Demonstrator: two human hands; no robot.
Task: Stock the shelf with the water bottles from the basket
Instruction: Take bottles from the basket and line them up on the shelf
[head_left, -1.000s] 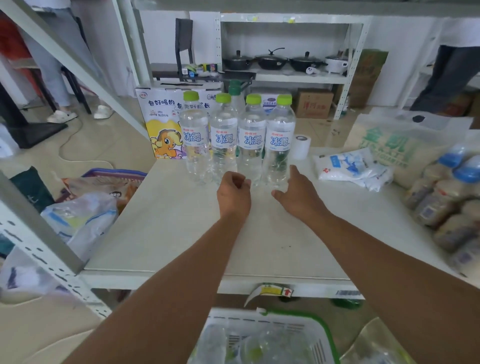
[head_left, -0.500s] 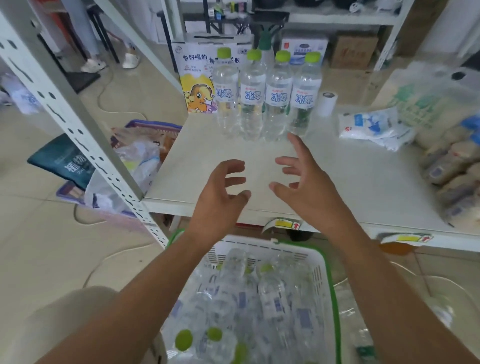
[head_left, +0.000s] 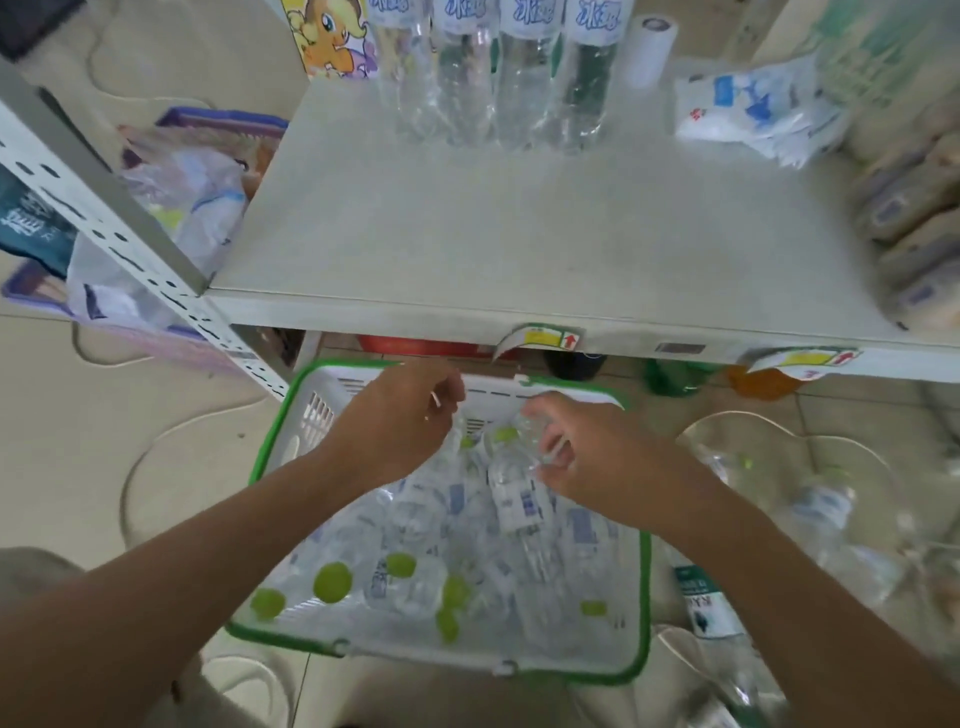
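Four water bottles (head_left: 498, 73) stand in a row at the back of the shelf (head_left: 519, 234), upright and touching side by side, and that row has not changed over the last second. What has changed is the hands: a second ago they rested on the shelf just in front of the row, and now both have dropped below the shelf's front edge into the basket (head_left: 644, 597). The restocking has evidently gone back to its fetching step.

The basket sits on the floor, below and in front of the shelf, and is still heaped with clear bottles lying on their sides, green caps pointing all ways. Most of the work seems left to do.

The right hand (head_left: 587, 452), at the basket's far end nearest the shelf, has its fingers curled around the neck end of one bottle (head_left: 514, 493), though whether the grasp has fully closed I cannot tell through the blur. The left hand (head_left: 400, 421), just beside it and also at the shelf end, is loosely cupped, fingers bent downward over the heap; I cannot make out anything in it.
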